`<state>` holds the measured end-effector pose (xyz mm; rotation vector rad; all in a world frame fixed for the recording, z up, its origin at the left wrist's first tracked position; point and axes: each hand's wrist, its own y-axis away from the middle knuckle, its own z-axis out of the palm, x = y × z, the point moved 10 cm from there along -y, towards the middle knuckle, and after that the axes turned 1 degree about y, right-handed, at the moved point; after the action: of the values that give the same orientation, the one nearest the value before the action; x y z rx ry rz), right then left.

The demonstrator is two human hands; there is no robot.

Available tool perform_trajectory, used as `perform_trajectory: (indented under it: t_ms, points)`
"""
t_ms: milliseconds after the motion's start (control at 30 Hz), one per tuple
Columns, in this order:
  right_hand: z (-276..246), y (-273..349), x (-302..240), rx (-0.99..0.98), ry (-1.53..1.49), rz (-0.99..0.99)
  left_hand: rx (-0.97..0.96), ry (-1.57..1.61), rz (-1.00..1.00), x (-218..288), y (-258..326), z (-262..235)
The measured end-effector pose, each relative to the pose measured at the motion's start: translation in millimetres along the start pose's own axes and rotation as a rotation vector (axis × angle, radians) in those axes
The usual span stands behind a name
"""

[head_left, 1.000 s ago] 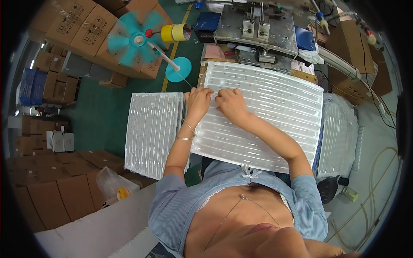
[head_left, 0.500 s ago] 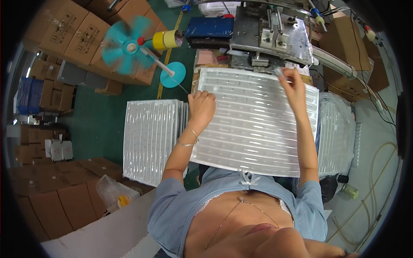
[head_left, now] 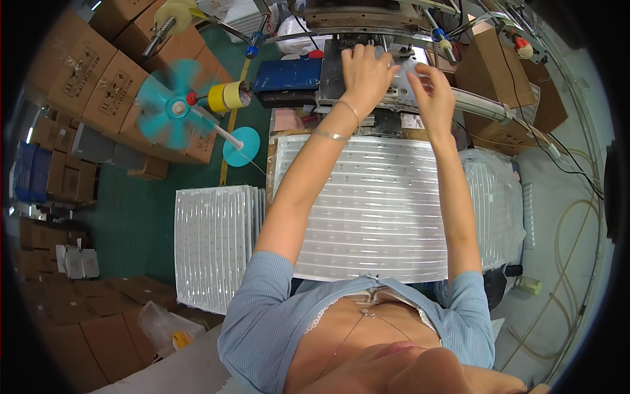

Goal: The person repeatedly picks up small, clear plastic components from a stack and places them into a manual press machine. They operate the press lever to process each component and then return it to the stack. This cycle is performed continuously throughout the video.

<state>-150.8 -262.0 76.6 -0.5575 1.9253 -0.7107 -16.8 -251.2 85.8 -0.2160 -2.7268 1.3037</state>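
Both my arms reach forward over a large white ribbed plastic sheet (head_left: 367, 217) to the metal plate (head_left: 333, 75) of a bench machine. My left hand (head_left: 365, 77) is over the plate, fingers bent down at its metal fixtures. What its fingertips grip, if anything, is hidden behind the hand. Just to its right, my right hand (head_left: 433, 95) pinches a small translucent piece (head_left: 408, 67) between thumb and fingers, close above the plate. The ribbed sheet lies flat between me and the machine, with small marks in rows along its ribs.
Left of the sheet stands a stack of similar ribbed sheets (head_left: 213, 243); a plastic-wrapped stack (head_left: 489, 203) is on the right. A turquoise fan (head_left: 177, 108) spins near yellow tape rolls (head_left: 228, 96). A blue metal box (head_left: 287, 75) sits beside the machine. Cartons (head_left: 121, 79) line the left.
My left hand has left the ribbed sheet's left edge and moved forward and right onto the machine plate. My right hand has moved forward from the sheet's far edge. The view has shifted.
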Motion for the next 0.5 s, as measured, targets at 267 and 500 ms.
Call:
perform_trajectory:
  t_ms: [267, 500]
  points:
    - [69, -26, -16, 0.034, 0.521, -0.336, -0.003, 0.65, -0.607, -75, 95, -62]
    - [28, 4, -17, 0.048, 0.251, -0.292, 0.051, 1.077, -0.904, -119, 177, -66]
